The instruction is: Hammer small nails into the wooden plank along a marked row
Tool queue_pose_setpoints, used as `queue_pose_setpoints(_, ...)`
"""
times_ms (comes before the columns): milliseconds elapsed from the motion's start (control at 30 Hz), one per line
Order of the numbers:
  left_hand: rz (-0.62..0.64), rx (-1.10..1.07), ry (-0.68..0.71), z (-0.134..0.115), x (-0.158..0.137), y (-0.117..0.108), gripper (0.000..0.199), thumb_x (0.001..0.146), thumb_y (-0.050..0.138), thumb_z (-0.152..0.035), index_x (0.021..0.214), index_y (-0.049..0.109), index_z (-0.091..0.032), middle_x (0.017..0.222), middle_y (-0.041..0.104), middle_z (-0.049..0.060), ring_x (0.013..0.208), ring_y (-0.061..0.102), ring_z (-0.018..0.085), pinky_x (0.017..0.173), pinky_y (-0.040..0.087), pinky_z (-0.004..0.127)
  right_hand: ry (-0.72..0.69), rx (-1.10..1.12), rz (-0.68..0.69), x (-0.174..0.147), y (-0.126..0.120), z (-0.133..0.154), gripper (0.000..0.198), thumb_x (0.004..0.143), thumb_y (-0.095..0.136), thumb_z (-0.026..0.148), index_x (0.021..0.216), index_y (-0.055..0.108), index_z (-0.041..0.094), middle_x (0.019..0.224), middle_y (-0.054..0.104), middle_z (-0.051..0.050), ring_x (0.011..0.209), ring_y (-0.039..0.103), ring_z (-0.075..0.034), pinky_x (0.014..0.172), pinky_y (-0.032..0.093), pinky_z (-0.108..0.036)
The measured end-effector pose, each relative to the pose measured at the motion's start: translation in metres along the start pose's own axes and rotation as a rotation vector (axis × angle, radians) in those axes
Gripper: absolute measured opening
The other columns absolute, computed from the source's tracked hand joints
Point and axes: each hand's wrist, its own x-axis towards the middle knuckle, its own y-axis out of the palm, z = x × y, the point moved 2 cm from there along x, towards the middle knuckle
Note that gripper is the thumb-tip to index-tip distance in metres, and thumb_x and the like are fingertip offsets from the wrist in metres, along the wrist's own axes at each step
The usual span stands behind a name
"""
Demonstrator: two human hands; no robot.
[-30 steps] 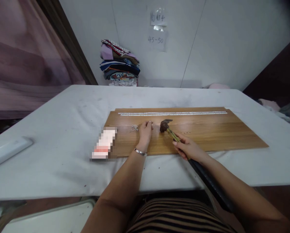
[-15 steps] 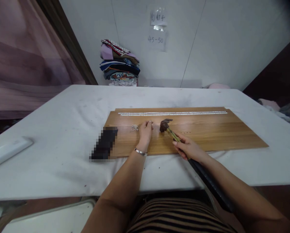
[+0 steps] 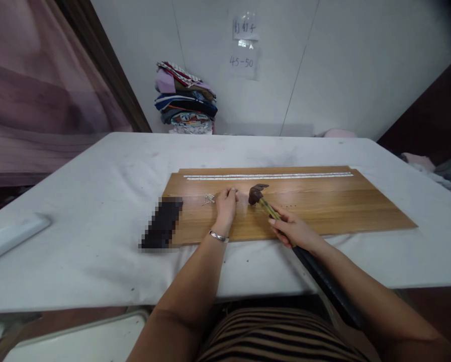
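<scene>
My right hand grips a claw hammer by its yellowish neck, and the black handle reaches back under my forearm. The hammer's brown head is over the wooden board, its claw pointing right. Left of that head, my left hand rests low at the board with thumb and fingers pinched together; whatever is between the fingertips is too small to make out. Beside its knuckles lies a small pile of silvery nails. A row of several small dark dots marks the board to the right of the hammer head.
Two white measuring strips run along the board's far side. A blurred-out black object lies over its left end. White cloth covers the table. Folded fabrics are stacked by the wall, and a white object sits at far left.
</scene>
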Motion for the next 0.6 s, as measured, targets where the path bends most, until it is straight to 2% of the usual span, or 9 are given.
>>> queue_pose_setpoints(600, -0.002, -0.001, -0.008, -0.0014, -0.001, -0.0007, 0.023, 0.084, 0.05, -0.036, 0.076, 0.063, -0.019, 0.06, 0.058, 0.001, 0.061, 0.056, 0.017, 0.061, 0.041, 0.028, 0.009, -0.018, 0.005, 0.0008, 0.0011, 0.0015, 0.065, 0.088, 0.058, 0.033, 0.15, 0.042, 0.02, 0.056, 0.046, 0.009, 0.035, 0.038, -0.007, 0.032, 0.032, -0.018)
